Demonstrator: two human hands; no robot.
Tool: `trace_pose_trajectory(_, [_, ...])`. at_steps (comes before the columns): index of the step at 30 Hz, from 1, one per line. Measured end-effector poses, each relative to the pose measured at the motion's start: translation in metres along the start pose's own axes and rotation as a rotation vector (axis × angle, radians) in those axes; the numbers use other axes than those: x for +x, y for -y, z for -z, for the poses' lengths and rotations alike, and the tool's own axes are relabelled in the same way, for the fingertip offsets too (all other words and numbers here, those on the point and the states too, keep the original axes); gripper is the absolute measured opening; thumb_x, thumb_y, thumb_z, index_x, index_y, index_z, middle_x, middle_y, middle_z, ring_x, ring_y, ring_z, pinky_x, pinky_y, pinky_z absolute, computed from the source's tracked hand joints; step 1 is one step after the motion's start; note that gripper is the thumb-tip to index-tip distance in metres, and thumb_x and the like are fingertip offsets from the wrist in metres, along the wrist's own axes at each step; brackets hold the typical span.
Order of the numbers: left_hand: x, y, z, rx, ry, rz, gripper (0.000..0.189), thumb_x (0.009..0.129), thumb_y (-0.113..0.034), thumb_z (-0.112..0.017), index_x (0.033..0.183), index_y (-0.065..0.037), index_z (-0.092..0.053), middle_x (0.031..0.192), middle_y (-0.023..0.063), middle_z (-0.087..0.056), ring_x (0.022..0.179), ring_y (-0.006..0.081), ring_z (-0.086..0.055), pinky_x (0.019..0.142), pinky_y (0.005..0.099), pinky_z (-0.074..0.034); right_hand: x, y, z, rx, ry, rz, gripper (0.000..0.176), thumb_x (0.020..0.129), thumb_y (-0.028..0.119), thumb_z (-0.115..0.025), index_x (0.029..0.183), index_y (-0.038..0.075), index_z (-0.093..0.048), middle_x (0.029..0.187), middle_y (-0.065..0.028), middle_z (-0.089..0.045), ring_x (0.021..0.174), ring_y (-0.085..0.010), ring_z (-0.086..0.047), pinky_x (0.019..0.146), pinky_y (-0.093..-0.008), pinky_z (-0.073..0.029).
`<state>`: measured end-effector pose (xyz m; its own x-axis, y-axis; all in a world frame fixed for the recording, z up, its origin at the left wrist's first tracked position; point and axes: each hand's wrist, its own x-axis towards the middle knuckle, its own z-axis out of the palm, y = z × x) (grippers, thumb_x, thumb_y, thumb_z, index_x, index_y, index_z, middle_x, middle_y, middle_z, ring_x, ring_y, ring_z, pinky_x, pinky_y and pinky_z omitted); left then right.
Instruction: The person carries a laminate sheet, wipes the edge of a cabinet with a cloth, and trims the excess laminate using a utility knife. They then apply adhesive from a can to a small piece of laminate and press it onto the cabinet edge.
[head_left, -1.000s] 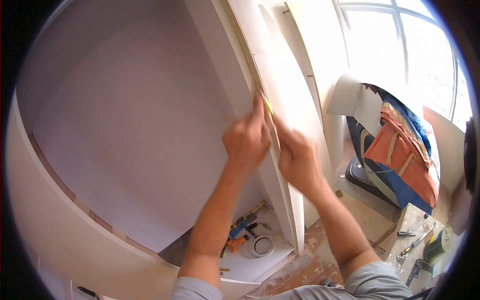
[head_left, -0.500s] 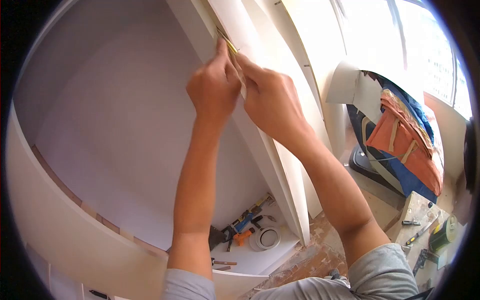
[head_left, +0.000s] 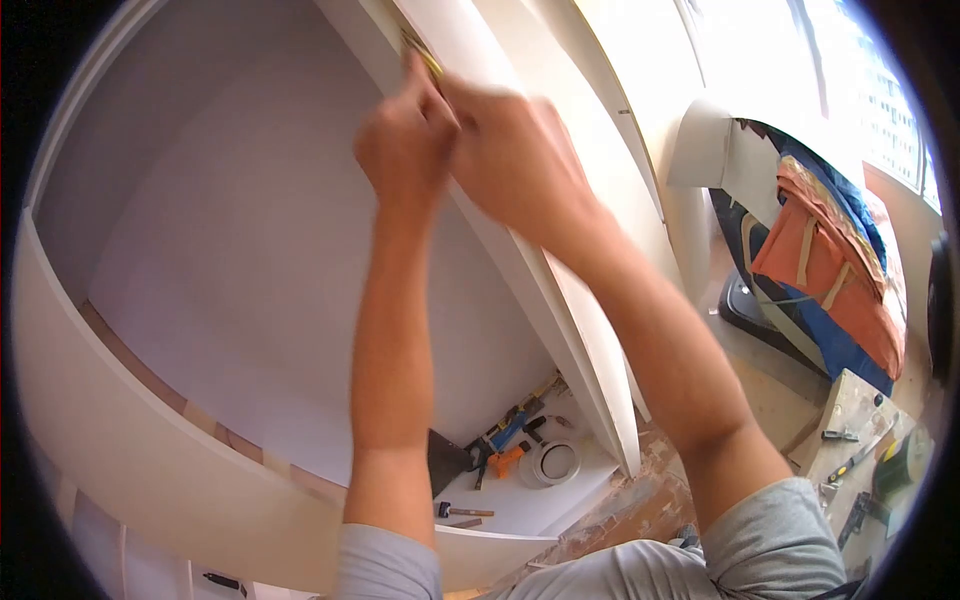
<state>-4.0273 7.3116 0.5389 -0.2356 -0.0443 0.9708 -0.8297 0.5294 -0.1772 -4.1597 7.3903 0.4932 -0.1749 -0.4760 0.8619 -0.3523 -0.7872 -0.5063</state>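
My left hand (head_left: 405, 145) is closed at the long edge of a white panel (head_left: 560, 340), fingertips pinched at a thin yellow strip (head_left: 432, 64). Against it, my right hand (head_left: 515, 150) is closed too, its fingertips at the lower end of the same strip. The strip lies along the narrow gap beside the panel edge. Its exact kind cannot be made out, and both hands are blurred by motion. Left of the panel is the grey-white interior (head_left: 240, 230) of a large cabinet-like frame.
An orange drill (head_left: 510, 460), a round white ring (head_left: 557, 463) and a hammer (head_left: 465, 511) lie on the lower white board. At right are an orange bag (head_left: 830, 265) and a wooden board (head_left: 858, 408) holding a knife and a green can (head_left: 900, 463). A bright window (head_left: 880, 100) stands behind.
Both hands have moved up and left along the panel edge, with the yellow strip between them. The camera view has shifted slightly, so the tools and bag appear farther right.
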Motion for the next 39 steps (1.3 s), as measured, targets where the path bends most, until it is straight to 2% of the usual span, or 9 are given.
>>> trace_pose_trajectory(3, [0.067,0.003,0.016,-0.009,-0.101,-0.05,0.045,0.097,-0.02,-0.061,0.14,-0.019,-0.073,0.07,0.0132,-0.068,0.062,0.035,-0.068,0.058,0.0477,-0.054,0.058,0.019,0.0,-0.065,-0.081,0.135,0.017,0.086,0.011,-0.067,0.084,-0.004,-0.075,0.075,-0.0288,-0.069,0.068,-0.0464,-0.069,0.065,-0.052,-0.055])
trace_pose_trajectory(5, [0.091,0.0,0.032,-0.047,0.015,0.005,0.05,0.105,-0.035,-0.056,0.129,0.005,-0.072,0.083,0.0275,-0.069,0.074,0.0416,-0.071,0.069,0.0498,-0.054,0.074,0.043,0.019,0.005,0.017,0.145,0.02,0.092,0.008,-0.062,0.088,-0.007,-0.075,0.076,-0.0272,-0.072,0.068,-0.038,-0.072,0.06,-0.0481,-0.055])
trace_pose_trajectory(7, [0.083,0.002,0.032,-0.065,0.05,-0.024,0.049,0.105,-0.034,-0.056,0.128,0.007,-0.072,0.082,0.0279,-0.068,0.072,0.0407,-0.071,0.068,0.0496,-0.053,0.067,0.045,0.027,0.053,0.116,0.072,0.025,0.098,0.005,-0.057,0.089,-0.01,-0.074,0.073,-0.0249,-0.073,0.064,-0.0289,-0.073,0.054,-0.0432,-0.055])
trace_pose_trajectory(9, [0.054,-0.001,0.028,-0.102,0.082,-0.059,0.043,0.1,-0.025,-0.059,0.134,-0.003,-0.072,0.076,0.0216,-0.068,0.066,0.0377,-0.069,0.062,0.0479,-0.053,0.044,0.009,0.005,-0.182,-0.059,0.225,0.015,0.085,0.01,-0.068,0.089,-0.003,-0.075,0.08,-0.0289,-0.071,0.075,-0.0474,-0.072,0.067,-0.0541,-0.056])
trace_pose_trajectory(12, [-0.062,-0.015,0.008,-0.048,0.092,-0.082,0.05,0.094,-0.014,-0.064,0.143,-0.005,-0.07,0.07,0.015,-0.068,0.059,0.034,-0.067,0.055,0.0455,-0.054,-0.055,-0.028,0.012,-0.21,0.067,0.033,0.059,0.087,0.001,-0.062,0.145,0.013,-0.066,0.082,-0.0282,-0.07,0.078,-0.0455,-0.072,0.068,-0.0527,-0.056])
trace_pose_trajectory(14, [-0.137,-0.039,0.002,0.015,0.114,-0.023,0.051,0.094,-0.012,-0.064,0.143,0.0,-0.069,0.067,0.014,-0.067,0.056,0.032,-0.066,0.052,0.0447,-0.053,-0.123,-0.058,0.014,-0.238,0.09,-0.007,0.068,0.087,-0.002,-0.064,0.152,0.017,-0.061,0.086,-0.0236,-0.069,0.073,-0.0438,-0.071,0.065,-0.0518,-0.057])
trace_pose_trajectory(25, [0.055,-0.015,0.036,-0.077,0.084,-0.074,0.04,0.101,-0.027,-0.059,0.128,-0.001,-0.073,0.079,0.0208,-0.07,0.067,0.0359,-0.07,0.062,0.0484,-0.052,0.036,0.028,0.011,-0.263,-0.01,0.147,0.034,0.087,0.006,-0.063,0.119,0.006,-0.075,0.078,-0.0264,-0.07,0.072,-0.0455,-0.07,0.066,-0.0523,-0.055])
trace_pose_trajectory(32, [-0.143,-0.043,0.011,0.086,0.266,0.034,0.052,0.096,-0.019,-0.061,0.145,-0.003,-0.068,0.075,0.017,-0.071,0.061,0.0344,-0.069,0.055,0.0477,-0.054,-0.128,-0.048,0.015,-0.32,0.108,-0.036,0.06,0.089,0.001,-0.064,0.147,0.015,-0.063,0.084,-0.0261,-0.069,0.075,-0.0458,-0.073,0.064,-0.0528,-0.057])
trace_pose_trajectory(39, [-0.013,-0.012,0.013,0.043,0.103,-0.007,0.041,0.097,-0.02,-0.061,0.135,-0.012,-0.072,0.079,0.016,-0.074,0.073,0.0397,-0.073,0.063,0.0516,-0.057,-0.016,-0.004,-0.003,-0.17,-0.044,0.109,0.05,0.088,0.001,-0.058,0.134,0.012,-0.072,0.08,-0.0308,-0.069,0.075,-0.0491,-0.07,0.07,-0.0543,-0.056])
